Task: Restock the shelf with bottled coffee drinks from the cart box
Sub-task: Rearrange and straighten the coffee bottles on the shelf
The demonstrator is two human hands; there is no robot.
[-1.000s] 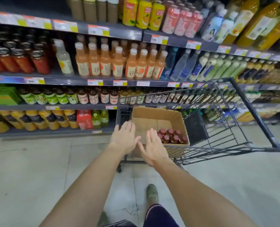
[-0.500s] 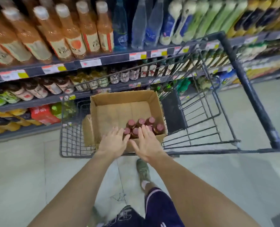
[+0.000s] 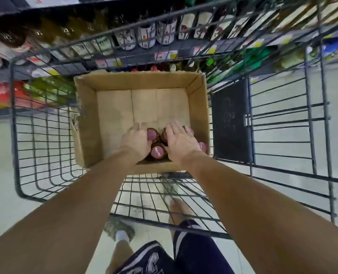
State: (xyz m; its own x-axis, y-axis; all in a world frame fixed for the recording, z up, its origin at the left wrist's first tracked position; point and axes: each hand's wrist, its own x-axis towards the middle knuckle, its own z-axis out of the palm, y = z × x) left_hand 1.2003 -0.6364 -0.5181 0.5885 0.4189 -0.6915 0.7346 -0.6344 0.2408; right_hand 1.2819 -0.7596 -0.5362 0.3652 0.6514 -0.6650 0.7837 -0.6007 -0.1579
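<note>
Box: we see an open brown cardboard box [image 3: 112,107] standing in the black wire shopping cart [image 3: 45,151], toward its far left part; the far and left stretches of the box floor lie bare.
Bottles: the dark coffee bottles with round pink caps [image 3: 157,152] are bunched in the near right corner of the box, upright, caps toward us.
Left hand: our left hand [image 3: 136,140] is down inside the box at the left edge of the bunch, fingers bent over a bottle there; whether they truly grip it we cannot tell, since the hand hides the contact.
Right hand: our right hand [image 3: 181,142] lies over the right side of the bunch, fingers straight and spread, clasping nothing; one pink cap [image 3: 202,146] peeks out just right of it.
Shelf: the store shelf [image 3: 164,54] with rows of labelled bottles and price tags runs beyond the far wall of the cart, blurred.
Floor: pale tiled floor [image 3: 4,194] shows through the cart wires, with our shoe [image 3: 119,230] near the bottom.
</note>
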